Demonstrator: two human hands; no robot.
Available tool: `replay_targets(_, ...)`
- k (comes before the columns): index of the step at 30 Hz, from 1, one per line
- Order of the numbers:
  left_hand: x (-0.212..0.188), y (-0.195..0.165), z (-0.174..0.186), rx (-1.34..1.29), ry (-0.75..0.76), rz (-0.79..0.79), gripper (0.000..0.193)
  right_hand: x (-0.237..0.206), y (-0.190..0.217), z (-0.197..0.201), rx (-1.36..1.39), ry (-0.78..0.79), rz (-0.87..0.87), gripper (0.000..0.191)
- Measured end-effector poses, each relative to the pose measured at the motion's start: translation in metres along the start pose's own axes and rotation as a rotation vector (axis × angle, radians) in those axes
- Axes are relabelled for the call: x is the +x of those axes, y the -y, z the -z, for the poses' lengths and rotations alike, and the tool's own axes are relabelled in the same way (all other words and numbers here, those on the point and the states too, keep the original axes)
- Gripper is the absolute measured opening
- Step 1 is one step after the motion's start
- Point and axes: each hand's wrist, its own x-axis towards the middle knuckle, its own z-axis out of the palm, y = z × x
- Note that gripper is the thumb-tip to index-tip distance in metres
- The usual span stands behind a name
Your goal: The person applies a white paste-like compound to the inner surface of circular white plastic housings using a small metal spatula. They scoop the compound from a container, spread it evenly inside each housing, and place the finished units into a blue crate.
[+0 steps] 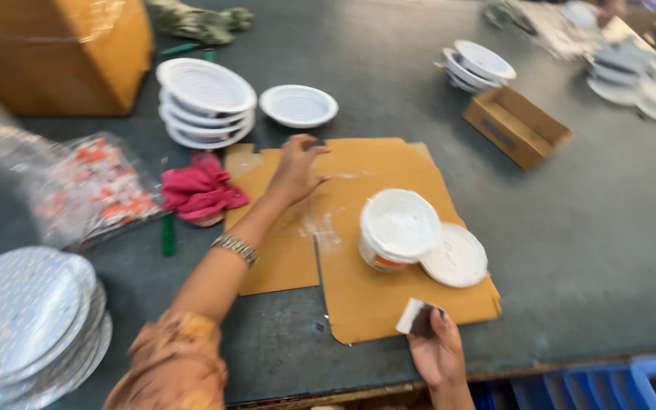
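Cardboard sheet near the surface's front edge carries a white tub full of white paste, its lid touching alongside. Right hand is clamped on a small scraper at the sheet's front edge. Left hand, fingers apart and holding nothing, reaches toward 1 white dish beside a stack farther back.

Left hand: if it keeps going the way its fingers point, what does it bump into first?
Probably the single white dish. The left hand points up the table toward it, though blur makes depth uncertain.
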Motion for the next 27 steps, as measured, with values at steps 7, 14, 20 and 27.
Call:
replay_targets(7,-0.057,-0.059,0.024,-0.38,0.12,0.206,0.05,-0.038,-0.008,-0.004,0.064,0.084,-0.031,0.032)
replay_targets(14,-0.05,-0.181,0.059,-0.453,0.265,-0.043,0.028,-0.145,0.045,-0.008,0.119,0.015,0.176,0.026)
replay_targets(20,-0.026,-0.362,0.02,-0.559,0.557,-0.229,0.036,-0.334,0.169,0.015,0.056,-0.222,0.797,0.022)
replay_targets(27,-0.007,-0.581,-0.078,-0.502,0.798,-0.957,0.03,-0.523,0.289,0.034,-0.399,-0.851,1.47,0.027)
